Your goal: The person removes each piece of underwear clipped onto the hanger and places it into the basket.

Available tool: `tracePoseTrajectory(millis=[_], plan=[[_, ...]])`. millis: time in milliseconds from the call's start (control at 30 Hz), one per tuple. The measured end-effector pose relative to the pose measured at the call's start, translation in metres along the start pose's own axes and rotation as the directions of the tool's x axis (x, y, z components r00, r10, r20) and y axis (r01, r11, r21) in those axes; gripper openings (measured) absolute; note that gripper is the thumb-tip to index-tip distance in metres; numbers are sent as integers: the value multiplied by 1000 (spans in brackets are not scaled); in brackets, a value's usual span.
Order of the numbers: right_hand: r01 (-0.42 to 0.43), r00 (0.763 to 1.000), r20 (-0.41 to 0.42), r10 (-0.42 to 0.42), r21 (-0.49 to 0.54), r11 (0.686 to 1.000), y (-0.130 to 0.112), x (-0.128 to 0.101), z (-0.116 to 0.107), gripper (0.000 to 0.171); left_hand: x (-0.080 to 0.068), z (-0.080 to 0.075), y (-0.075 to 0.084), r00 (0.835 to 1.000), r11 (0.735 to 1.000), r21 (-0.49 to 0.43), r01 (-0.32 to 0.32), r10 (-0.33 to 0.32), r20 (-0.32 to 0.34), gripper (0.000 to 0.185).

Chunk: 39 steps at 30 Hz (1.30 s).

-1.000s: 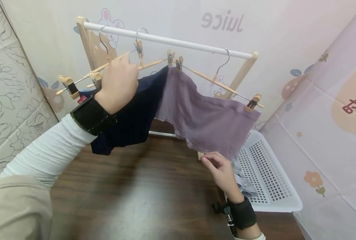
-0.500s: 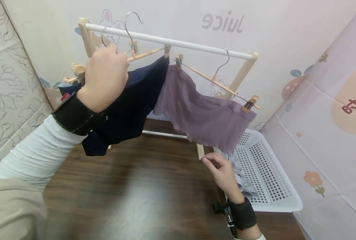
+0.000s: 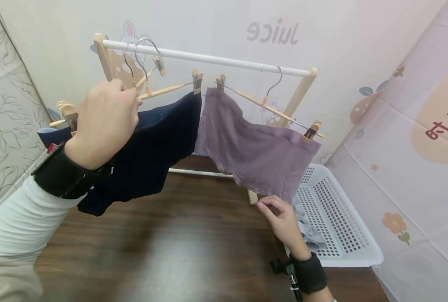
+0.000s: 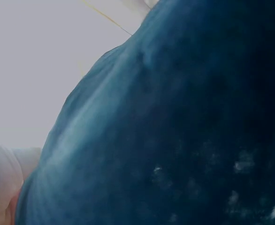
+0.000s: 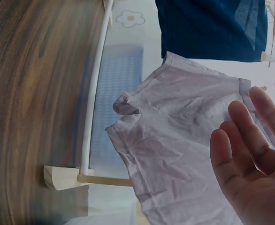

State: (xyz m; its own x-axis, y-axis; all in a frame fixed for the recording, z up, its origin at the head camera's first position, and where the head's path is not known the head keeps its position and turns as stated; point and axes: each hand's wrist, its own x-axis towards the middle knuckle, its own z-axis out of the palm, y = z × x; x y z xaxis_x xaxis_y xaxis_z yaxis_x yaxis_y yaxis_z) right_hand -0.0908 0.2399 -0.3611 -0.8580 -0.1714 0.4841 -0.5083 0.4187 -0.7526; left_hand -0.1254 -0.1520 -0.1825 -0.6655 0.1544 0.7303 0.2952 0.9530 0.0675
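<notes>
My left hand [image 3: 107, 119] grips the wooden bar of a clip hanger [image 3: 167, 89] that bears navy shorts [image 3: 148, 151]. The hanger's metal hook [image 3: 142, 41] overlaps the white rail in the head view. Dark blue cloth [image 4: 175, 108] fills most of the left wrist view. Beside it, mauve shorts [image 3: 261, 151] hang by two clips from another hanger [image 3: 280, 112] on the rail. Just below their hem is my right hand [image 3: 284, 222], fingers loosely bent and holding nothing. In the right wrist view, its fingers [image 5: 243, 129] show in front of the mauve cloth.
The rack's white rail [image 3: 208, 59] runs between wooden posts [image 3: 299, 94]. A further hanger's clip [image 3: 158, 66] shows behind the navy shorts' hanger. At the right stands a white perforated basket [image 3: 363, 239] with grey cloth [image 3: 309, 235] inside. A dark wooden tabletop [image 3: 163, 251] lies below.
My left hand has moved left with the hanger and navy shorts. The hook rose above the rail, then came down farther left. My right hand has barely moved.
</notes>
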Motion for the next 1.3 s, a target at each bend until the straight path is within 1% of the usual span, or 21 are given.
tracePoseTrajectory(millis=[67, 133, 200, 300, 400, 500, 700, 833, 933, 1100, 1200, 1300], plan=[[3, 1000, -1, -3, -4, 1000, 0, -2, 0, 10, -7, 0, -1, 1000, 1000, -3, -6, 6, -12, 18], [7, 1000, -5, -7, -36, 999, 1, -3, 0, 10, -15, 0, -2, 999, 1000, -10, -17, 16, -33, 17], [23, 1000, -9, -24, -99, 995, 3, -5, 1, 8, -23, 1, -3, 998, 999, -24, -28, 27, -52, 16], [75, 997, -10, -79, -212, 974, 5, -6, 1, 4, -32, 0, -2, 998, 998, -46, -31, 28, -63, 16], [110, 993, -3, -115, -262, 959, 7, -6, 2, 4, -40, -1, -2, 997, 997, -68, -39, 34, -63, 15], [105, 994, -5, -110, -249, 963, 7, -8, 3, 4, -47, -1, -3, 995, 993, -99, -69, 61, -77, 14], [77, 995, -41, -89, -228, 971, 1, -13, 0, 16, -58, 2, 2, 982, 977, -140, -158, 142, -122, 14], [49, 997, -50, -62, -231, 972, 0, -13, -3, 14, -62, 6, 8, 975, 968, -159, -193, 172, -139, 11], [31, 998, -52, -44, -234, 972, 2, -15, -4, 12, -64, 11, 13, 972, 960, -178, -218, 197, -128, 11], [75, 994, -63, -92, -232, 970, 1, -15, -6, 14, -67, 20, 23, 965, 939, -228, -258, 237, -113, 15], [106, 988, -81, -129, -238, 965, -2, -10, -11, 17, -64, 24, 28, 955, 922, -251, -293, 268, -129, 16], [113, 985, -97, -140, -239, 964, -1, -10, -13, 21, -66, 29, 31, 944, 907, -265, -326, 300, -138, 16]])
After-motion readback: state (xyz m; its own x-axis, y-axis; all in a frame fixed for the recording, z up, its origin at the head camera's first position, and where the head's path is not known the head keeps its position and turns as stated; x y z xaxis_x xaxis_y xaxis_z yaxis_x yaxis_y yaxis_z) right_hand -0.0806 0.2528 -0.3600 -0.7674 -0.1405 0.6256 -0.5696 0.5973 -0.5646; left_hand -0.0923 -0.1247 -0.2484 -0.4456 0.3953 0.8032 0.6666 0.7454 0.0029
